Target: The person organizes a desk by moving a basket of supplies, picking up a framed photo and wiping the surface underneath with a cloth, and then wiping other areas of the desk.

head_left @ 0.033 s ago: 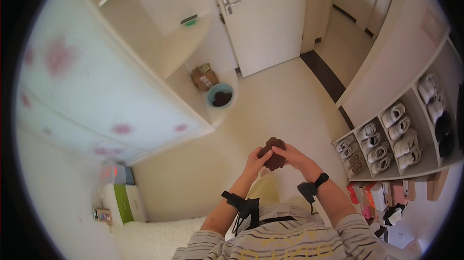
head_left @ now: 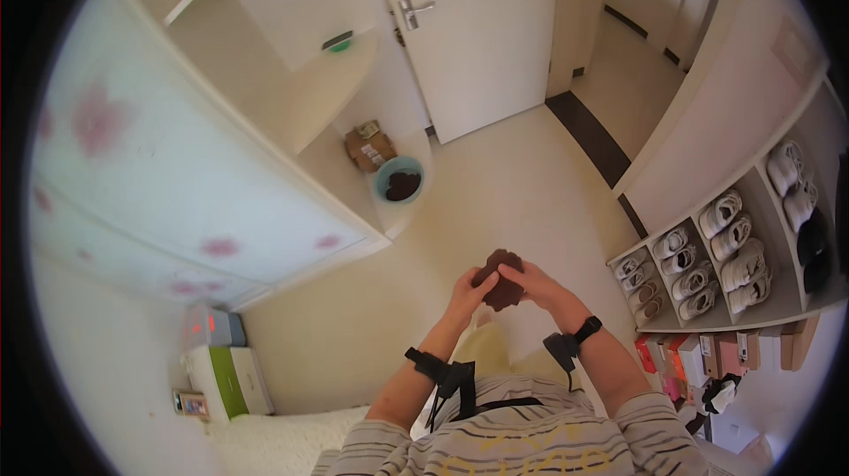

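Note:
A dark brown cloth [head_left: 503, 288] with a wavy edge, bunched or folded, is held in front of my body at the lower middle. My left hand [head_left: 470, 291] grips its left side, thumb on top. From the other side my right hand [head_left: 534, 282] closes on it, its thumb also lying across the top. The fingers underneath are mostly hidden. Well ahead and to the left, a light blue basin [head_left: 386, 179] on a low rounded shelf contains more dark brown material [head_left: 403, 186].
A brown package [head_left: 370, 151] lies beside the basin. The white door [head_left: 478, 43] stands ahead. Shoes fill a rack [head_left: 632, 308] on the right, with several boxes [head_left: 699, 352] below. A pale flowered cabinet [head_left: 177, 167] rises on the left, near a small green-and-white drawer unit [head_left: 230, 379].
The view has turned slightly, so the basin, cabinet and door sit a little further left. Both hands keep their hold on the brown cloth, nearly unmoved.

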The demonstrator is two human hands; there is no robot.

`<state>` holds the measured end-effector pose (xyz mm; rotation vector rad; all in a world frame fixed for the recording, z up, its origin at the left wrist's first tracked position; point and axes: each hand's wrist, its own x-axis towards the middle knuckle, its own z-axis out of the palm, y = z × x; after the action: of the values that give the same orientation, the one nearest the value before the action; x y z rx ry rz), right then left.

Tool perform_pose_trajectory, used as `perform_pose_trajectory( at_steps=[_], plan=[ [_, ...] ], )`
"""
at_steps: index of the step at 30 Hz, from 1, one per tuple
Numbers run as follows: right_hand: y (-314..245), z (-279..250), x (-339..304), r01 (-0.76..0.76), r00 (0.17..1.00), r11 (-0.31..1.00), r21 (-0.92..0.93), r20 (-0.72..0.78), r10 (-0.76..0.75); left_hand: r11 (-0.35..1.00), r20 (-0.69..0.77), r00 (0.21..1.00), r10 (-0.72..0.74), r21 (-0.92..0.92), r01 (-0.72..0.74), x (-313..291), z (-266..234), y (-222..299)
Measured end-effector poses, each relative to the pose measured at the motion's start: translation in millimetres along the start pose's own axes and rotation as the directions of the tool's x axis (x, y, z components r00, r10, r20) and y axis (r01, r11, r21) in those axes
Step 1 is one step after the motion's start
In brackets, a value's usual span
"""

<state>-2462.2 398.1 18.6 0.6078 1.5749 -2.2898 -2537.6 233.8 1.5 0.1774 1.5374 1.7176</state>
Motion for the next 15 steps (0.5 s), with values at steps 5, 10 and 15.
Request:
perform_pose_trajectory(
  at_steps=[5,10,15],
  plan=[
    [-73,-59,88,0.013,0.999,0.978,0.208,-0.032,-0.006,0.991,0.057,0.998,-0.003,0.135,-0.004,136,5,61],
    [-128,-114,206,-0.095,0.983,0.969,0.226,0.175,0.056,0.992,-0.057,0.998,-0.018,0.127,0.025,262,-19,74],
    [-168,-142,334,-0.223,0.961,0.973,0.057,0.181,0.209,0.966,-0.218,0.975,-0.048,0.236,0.100,373,-64,93]
  ],
)
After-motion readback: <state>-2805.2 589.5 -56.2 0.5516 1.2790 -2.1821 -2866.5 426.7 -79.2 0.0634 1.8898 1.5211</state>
